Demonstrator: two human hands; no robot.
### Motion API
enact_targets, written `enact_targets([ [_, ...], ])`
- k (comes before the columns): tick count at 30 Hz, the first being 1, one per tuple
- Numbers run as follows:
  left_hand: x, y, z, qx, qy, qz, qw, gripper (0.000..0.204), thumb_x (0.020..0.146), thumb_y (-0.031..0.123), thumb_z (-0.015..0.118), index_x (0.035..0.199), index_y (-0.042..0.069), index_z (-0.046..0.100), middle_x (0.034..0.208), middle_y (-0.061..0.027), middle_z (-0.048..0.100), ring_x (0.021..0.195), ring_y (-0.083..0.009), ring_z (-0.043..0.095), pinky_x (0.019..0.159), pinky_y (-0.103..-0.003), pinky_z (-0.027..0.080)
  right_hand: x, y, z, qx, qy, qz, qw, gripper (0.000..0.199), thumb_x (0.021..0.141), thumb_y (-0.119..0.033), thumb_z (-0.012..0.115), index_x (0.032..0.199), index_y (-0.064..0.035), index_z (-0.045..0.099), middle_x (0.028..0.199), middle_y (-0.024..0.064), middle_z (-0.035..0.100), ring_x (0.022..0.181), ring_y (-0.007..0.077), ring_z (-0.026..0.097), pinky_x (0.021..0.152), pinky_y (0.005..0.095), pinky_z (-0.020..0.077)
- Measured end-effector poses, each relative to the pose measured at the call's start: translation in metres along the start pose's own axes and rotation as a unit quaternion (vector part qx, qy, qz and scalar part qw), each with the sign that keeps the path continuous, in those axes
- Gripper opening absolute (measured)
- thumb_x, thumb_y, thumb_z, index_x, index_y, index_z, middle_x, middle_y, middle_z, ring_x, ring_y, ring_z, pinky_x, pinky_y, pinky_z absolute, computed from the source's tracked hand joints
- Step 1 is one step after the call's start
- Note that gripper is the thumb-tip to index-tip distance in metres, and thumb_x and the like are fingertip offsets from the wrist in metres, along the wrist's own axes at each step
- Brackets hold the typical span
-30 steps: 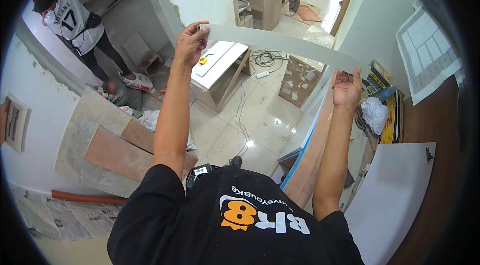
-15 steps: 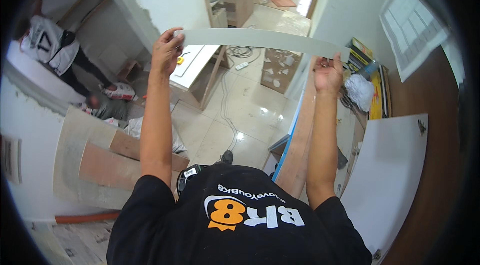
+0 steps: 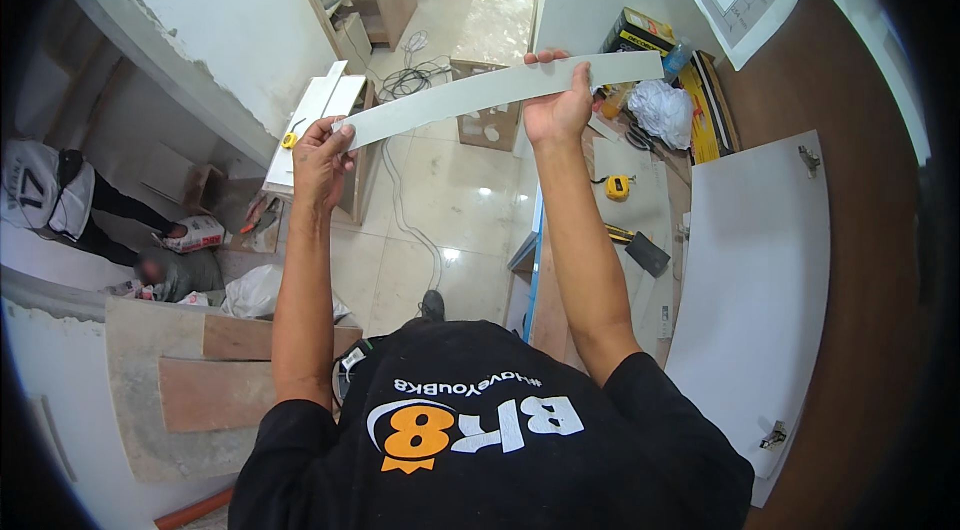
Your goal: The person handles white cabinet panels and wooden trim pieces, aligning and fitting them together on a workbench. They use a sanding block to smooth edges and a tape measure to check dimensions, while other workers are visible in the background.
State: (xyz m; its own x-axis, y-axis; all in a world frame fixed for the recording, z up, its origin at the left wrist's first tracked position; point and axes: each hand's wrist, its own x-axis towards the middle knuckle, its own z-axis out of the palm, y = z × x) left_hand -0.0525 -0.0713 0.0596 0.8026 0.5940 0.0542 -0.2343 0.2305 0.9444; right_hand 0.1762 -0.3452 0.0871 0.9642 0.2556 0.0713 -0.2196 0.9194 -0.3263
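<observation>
In front of me I hold a long, thin white strip of board [image 3: 450, 102] up in the air, its right end tilted higher than the left. My left hand [image 3: 322, 165] grips its left end, thumb on the near face. Farther right, my right hand [image 3: 560, 108] clasps the strip between thumb and fingers, with a length sticking out past it. Below that hand, a yellow tape measure [image 3: 618, 188] and a mallet with a black head [image 3: 648, 255] lie on the workbench [image 3: 640, 215].
A low white-topped table [image 3: 300, 155] carries another tape measure [image 3: 289, 141]. Cables [image 3: 400, 215] run over the tiled floor. A white door panel with hinges [image 3: 750, 270] stands at right, near a crumpled plastic bag [image 3: 660, 115]. Plywood pieces [image 3: 215, 395] and a co-worker [image 3: 60, 190] are left.
My right hand has slid inward along the strip from its right end. The strip now slants, its left end lower. My view has turned to the right, showing more of the workbench.
</observation>
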Motion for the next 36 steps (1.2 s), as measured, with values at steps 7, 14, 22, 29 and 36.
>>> enact_targets([
  [7, -0.005, -0.006, 0.005, -0.032, 0.048, -0.010, 0.998, 0.026, 0.098, 0.005, 0.078, 0.122, -0.004, 0.069, 0.094, -0.0084, 0.073, 0.064, -0.0139, 0.064, 0.052, -0.023, 0.049, -0.002, 0.006, -0.013, -0.049, 0.009, -0.013, 0.999, 0.041, 0.117, -0.042, 0.042, 0.121, -0.0051, 0.059, 0.113, 0.0147, 0.067, 0.119, 0.0376, 0.064, 0.110, 0.0516, 0.0496],
  [14, -0.008, -0.009, -0.007, -0.006, 0.046, -0.014, 0.999, 0.028, 0.102, 0.007, 0.075, 0.128, 0.000, 0.067, 0.101, -0.0045, 0.068, 0.074, -0.0125, 0.061, 0.059, -0.023, 0.048, -0.022, -0.003, -0.025, -0.154, -0.088, 0.018, 0.984, 0.051, 0.107, -0.022, 0.065, 0.149, -0.0019, 0.045, 0.140, 0.0196, 0.064, 0.129, 0.0362, 0.064, 0.114, 0.0509, 0.0469],
  [22, -0.014, -0.011, -0.012, 0.009, 0.046, -0.049, 0.998, 0.028, 0.105, 0.016, 0.073, 0.128, 0.000, 0.069, 0.103, -0.0057, 0.069, 0.076, -0.0145, 0.063, 0.061, -0.026, 0.049, -0.036, -0.005, -0.054, -0.211, -0.096, 0.070, 0.970, 0.043, 0.108, -0.020, 0.066, 0.149, -0.0113, 0.054, 0.151, 0.0144, 0.063, 0.135, 0.0284, 0.063, 0.107, 0.0492, 0.0569],
  [29, -0.007, -0.024, -0.032, 0.033, 0.003, -0.073, 0.997, 0.034, 0.111, 0.024, 0.066, 0.128, -0.004, 0.069, 0.093, -0.0070, 0.073, 0.071, -0.0153, 0.066, 0.059, -0.026, 0.052, -0.040, -0.006, -0.080, -0.219, -0.075, 0.074, 0.970, 0.042, 0.109, -0.021, 0.066, 0.149, -0.0138, 0.053, 0.150, 0.0112, 0.064, 0.129, 0.0263, 0.066, 0.100, 0.0495, 0.0597],
  [36, 0.007, -0.063, -0.138, 0.057, 0.111, -0.167, 0.978, 0.047, 0.116, 0.043, 0.050, 0.144, 0.007, 0.062, 0.110, -0.0074, 0.074, 0.086, -0.0170, 0.065, 0.070, -0.032, 0.053, -0.045, -0.027, -0.104, -0.218, -0.063, 0.068, 0.972, 0.039, 0.110, -0.021, 0.065, 0.147, -0.0162, 0.056, 0.148, 0.0072, 0.067, 0.128, 0.0243, 0.068, 0.100, 0.0485, 0.0611],
])
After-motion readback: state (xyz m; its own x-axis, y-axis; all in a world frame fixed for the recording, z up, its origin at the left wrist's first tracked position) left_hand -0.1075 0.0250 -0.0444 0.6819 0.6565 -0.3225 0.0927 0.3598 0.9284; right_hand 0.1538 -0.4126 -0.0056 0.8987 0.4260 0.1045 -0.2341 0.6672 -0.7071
